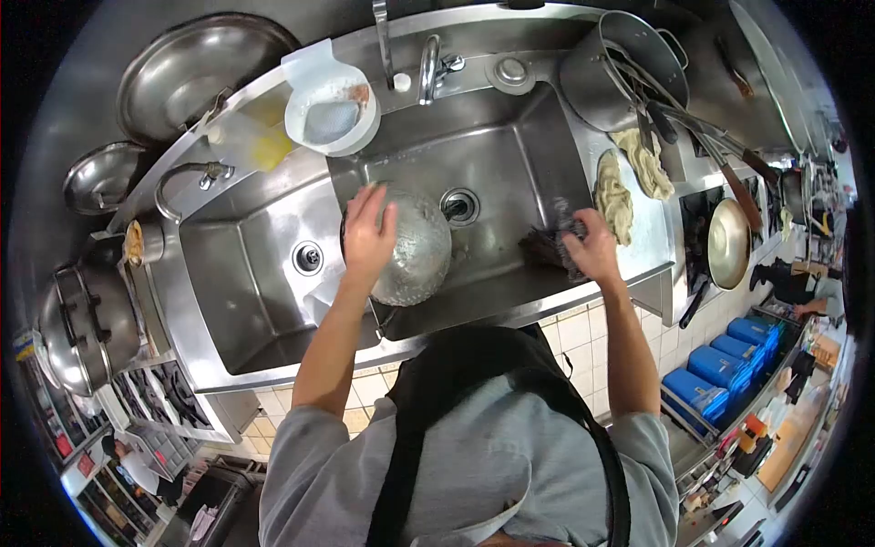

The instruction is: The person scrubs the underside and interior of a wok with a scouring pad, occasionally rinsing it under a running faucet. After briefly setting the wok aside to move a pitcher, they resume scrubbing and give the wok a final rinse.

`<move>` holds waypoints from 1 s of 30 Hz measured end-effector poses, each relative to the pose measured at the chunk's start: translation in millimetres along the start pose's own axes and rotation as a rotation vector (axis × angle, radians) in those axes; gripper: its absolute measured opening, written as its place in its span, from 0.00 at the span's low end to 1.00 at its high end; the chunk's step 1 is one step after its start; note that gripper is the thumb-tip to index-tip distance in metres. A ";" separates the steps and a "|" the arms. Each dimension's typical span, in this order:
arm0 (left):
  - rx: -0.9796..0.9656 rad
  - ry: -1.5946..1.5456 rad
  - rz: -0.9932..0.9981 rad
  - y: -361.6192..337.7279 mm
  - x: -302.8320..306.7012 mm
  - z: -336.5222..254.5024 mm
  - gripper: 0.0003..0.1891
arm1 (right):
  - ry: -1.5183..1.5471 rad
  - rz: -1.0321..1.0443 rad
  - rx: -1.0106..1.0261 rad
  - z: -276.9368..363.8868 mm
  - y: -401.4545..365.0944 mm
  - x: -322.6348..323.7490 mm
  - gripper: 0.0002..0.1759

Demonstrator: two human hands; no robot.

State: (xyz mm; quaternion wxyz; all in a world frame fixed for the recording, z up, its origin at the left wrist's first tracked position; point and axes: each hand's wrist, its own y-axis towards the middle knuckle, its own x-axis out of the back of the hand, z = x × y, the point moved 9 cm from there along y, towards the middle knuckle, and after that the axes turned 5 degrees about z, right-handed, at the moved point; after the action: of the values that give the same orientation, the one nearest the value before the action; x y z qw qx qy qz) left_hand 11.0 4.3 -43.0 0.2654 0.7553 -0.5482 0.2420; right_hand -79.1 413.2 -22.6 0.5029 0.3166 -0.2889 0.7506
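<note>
Steel bowl (417, 246), dome-up in sink (510, 155), left hand (366, 235) spread on it, right hand (592, 248) clutching dark scourer (547, 246)

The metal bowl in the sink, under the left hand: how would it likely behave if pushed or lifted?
The metal bowl looks like thin steel, so probably stiff and light for its size. Its domed surface glistens, so it may be slippery under the left hand. Being rounded, it could rock or skid across the sink floor when pushed.
</note>
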 end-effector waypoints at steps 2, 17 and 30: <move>0.158 -0.275 0.050 34.2 -20.9 -14.2 0.23 | 0.065 -0.113 -0.017 -38.9 4.8 27.9 0.21; 1.041 -2.048 -0.190 312.5 -241.9 33.0 0.16 | -0.009 -0.467 -0.093 -98.6 -26.4 104.8 0.21; 0.461 -2.067 -0.044 273.3 -217.8 -18.1 0.14 | 0.092 -0.408 0.040 -38.8 -44.1 81.3 0.11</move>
State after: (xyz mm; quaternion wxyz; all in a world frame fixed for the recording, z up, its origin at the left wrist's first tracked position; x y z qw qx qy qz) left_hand -313.1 98.3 -135.6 -0.4753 0.6360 -0.4346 -0.4251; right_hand -68.8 503.4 20.2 0.6507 0.3437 -0.1804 0.6526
